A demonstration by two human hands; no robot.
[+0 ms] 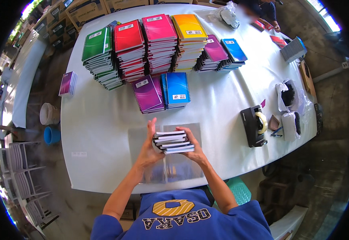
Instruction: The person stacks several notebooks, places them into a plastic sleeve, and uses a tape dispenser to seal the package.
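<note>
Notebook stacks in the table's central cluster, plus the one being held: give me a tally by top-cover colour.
Green stack: 1
Red stack: 1
Pink stack: 1
Yellow stack: 1
Purple stacks: 2
Blue stacks: 2
Held stack, cover colour unclear: 1
Total: 9

Held notebooks (173, 143) look white-edged, notebook stacks (159, 52) green, red, pink, yellow, purple, blue.

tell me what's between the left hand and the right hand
The head view shows a small stack of notebooks there, held between the left hand and the right hand.
</note>
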